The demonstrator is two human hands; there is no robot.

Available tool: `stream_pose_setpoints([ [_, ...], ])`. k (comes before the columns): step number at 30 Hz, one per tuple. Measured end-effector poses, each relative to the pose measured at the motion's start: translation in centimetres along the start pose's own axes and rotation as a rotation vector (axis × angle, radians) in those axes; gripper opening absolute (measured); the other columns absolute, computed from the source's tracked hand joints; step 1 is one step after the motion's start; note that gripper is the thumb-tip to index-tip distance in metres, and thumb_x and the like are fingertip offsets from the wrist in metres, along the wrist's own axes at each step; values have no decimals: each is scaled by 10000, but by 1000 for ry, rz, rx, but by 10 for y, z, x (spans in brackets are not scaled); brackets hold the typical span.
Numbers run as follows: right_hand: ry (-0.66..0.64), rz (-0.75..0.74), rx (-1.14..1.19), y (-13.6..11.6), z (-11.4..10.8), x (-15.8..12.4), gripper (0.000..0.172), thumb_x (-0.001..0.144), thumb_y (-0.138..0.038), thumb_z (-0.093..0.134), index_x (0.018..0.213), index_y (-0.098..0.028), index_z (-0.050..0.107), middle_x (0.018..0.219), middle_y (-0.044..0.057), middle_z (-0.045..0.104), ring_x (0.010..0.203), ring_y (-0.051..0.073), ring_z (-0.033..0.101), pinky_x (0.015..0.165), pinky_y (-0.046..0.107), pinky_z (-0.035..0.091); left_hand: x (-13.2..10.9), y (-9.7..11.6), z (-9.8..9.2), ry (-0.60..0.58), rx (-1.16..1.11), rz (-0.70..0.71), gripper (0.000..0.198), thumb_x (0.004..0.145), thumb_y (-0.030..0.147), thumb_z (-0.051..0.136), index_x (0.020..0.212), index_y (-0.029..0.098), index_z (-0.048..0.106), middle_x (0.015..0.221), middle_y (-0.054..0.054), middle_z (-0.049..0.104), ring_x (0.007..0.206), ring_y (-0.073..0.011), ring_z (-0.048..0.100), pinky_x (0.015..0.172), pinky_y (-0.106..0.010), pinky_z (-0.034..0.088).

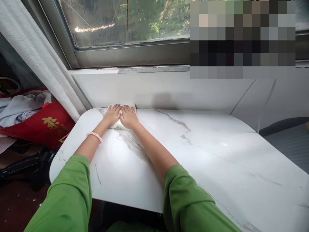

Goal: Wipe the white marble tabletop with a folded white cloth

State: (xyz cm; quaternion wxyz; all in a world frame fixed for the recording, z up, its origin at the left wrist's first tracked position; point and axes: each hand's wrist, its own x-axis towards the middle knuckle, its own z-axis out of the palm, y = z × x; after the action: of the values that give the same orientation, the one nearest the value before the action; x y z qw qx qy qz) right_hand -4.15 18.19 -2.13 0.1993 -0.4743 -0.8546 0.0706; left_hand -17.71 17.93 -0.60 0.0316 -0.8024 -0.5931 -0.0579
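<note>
Both arms reach out in green sleeves across a white marble-patterned table (193, 154). My left hand (112, 115) and my right hand (129, 116) lie side by side, fingers stretched flat, pressing on a white cloth (116, 125) at the table's far left corner against the wall. Most of the cloth is hidden under the palms. A pink bead bracelet (95, 136) sits on my left wrist.
A white wall panel and a window (125, 22) rise behind the table. A white curtain (41, 61) hangs at the left. Beyond the table's left edge lie a red bag (45, 125) and crumpled fabric (21, 108). A grey seat (289, 141) is at the right.
</note>
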Motion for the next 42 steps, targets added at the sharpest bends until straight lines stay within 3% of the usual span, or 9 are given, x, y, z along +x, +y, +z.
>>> stream_pose_setpoints([
  [6, -38, -35, 4, 3, -6, -13, 555, 916, -235, 260, 1424, -14, 294, 1498, 167, 269, 1394, 242, 193, 1133, 441, 87, -14, 13, -1, 5, -34, -45, 505, 928, 232, 225, 1401, 98, 336, 1491, -110, 307, 1392, -209, 213, 1150, -443, 95],
  [11, -51, -72, -14, 5, -17, -48, 557, 925, -247, 261, 1429, -13, 290, 1497, 176, 266, 1396, 250, 193, 1136, 445, 94, -39, 43, -5, 13, -26, -61, 504, 923, 231, 241, 1393, 86, 350, 1488, -122, 310, 1391, -217, 219, 1151, -444, 95],
  [17, -42, -155, -62, 2, -33, -113, 554, 927, -248, 275, 1424, -5, 304, 1490, 190, 274, 1391, 280, 205, 1135, 476, 122, -92, 92, -9, 50, -3, -28, 515, 924, 236, 237, 1387, 48, 358, 1482, -157, 306, 1392, -262, 213, 1146, -485, 111],
  [23, -31, -296, -28, -7, -59, -196, 552, 922, -250, 286, 1410, 6, 328, 1475, 194, 300, 1396, 284, 189, 1137, 520, 149, -158, 147, -13, 101, -55, 69, 529, 904, 219, 263, 1392, 26, 332, 1463, -201, 320, 1401, -301, 158, 1126, -542, 167],
  [28, -14, -255, -20, -12, -78, -251, 557, 913, -235, 308, 1413, 10, 320, 1477, 189, 291, 1405, 290, 155, 1140, 540, 165, -190, 181, -17, 92, -60, 207, 536, 907, 228, 269, 1406, 38, 316, 1461, -191, 330, 1399, -284, 163, 1127, -532, 197],
  [31, -31, -222, -16, -10, -82, -258, 560, 909, -229, 312, 1416, 9, 313, 1485, 178, 273, 1406, 282, 153, 1152, 517, 161, -186, 185, -18, 91, -84, 252, 535, 901, 231, 289, 1404, 54, 328, 1458, -180, 340, 1395, -275, 182, 1123, -511, 237],
  [35, -42, -147, -4, 0, -77, -243, 563, 906, -228, 321, 1416, 10, 316, 1490, 170, 268, 1403, 270, 176, 1156, 500, 160, -160, 176, -16, 80, -132, 295, 523, 897, 235, 301, 1392, 73, 355, 1447, -169, 367, 1387, -264, 225, 1123, -497, 242],
  [38, -24, -68, -16, 16, -71, -217, 559, 895, -226, 328, 1410, -7, 338, 1480, 158, 306, 1390, 253, 225, 1153, 487, 164, -127, 166, -9, 73, -140, 300, 510, 896, 230, 296, 1375, 73, 372, 1440, -170, 379, 1377, -256, 258, 1127, -481, 226],
  [42, -11, -26, -62, 54, -64, -160, 558, 877, -221, 339, 1398, -24, 365, 1466, 152, 343, 1374, 241, 263, 1145, 459, 161, -59, 152, 5, 86, -105, 243, 487, 893, 220, 301, 1345, 66, 396, 1429, -175, 395, 1359, -254, 301, 1126, -457, 215],
])
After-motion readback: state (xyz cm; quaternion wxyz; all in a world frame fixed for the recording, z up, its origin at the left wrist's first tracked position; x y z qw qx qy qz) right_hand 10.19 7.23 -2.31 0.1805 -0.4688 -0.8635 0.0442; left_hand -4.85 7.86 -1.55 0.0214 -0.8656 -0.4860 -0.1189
